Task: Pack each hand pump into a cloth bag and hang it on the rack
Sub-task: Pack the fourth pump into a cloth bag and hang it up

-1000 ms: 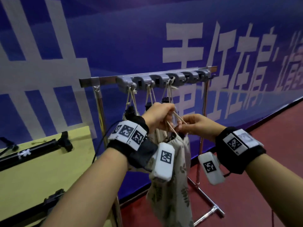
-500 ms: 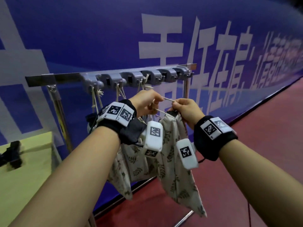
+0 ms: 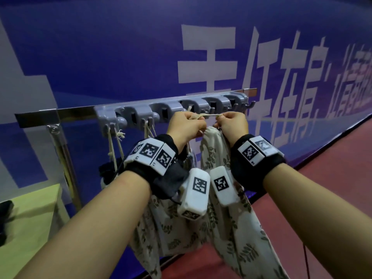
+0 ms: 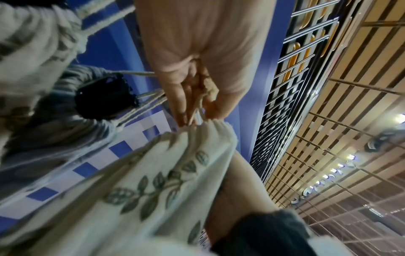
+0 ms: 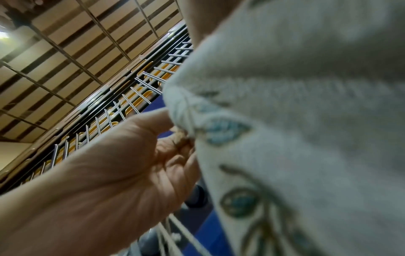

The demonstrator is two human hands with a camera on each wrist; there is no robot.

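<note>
Blue banner wall (image 3: 100, 57) (white lettering), red floor (image 3: 332, 168), rack (image 3: 141, 111) w/ hooks.

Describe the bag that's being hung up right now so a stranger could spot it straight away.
Find the grey hook rack on the metal bar against the blue wall. Cloth bags hang from its left hooks. The leaf-print bag furthest right is the one: both hands hold its cord stretched just below the rack.

Matt leaf-print cloth bag (image 3: 231, 214), rough twisted cord (image 3: 209, 116), shiny metal rack rail (image 3: 60, 113), smooth grey plastic hooks (image 3: 141, 113)
</note>
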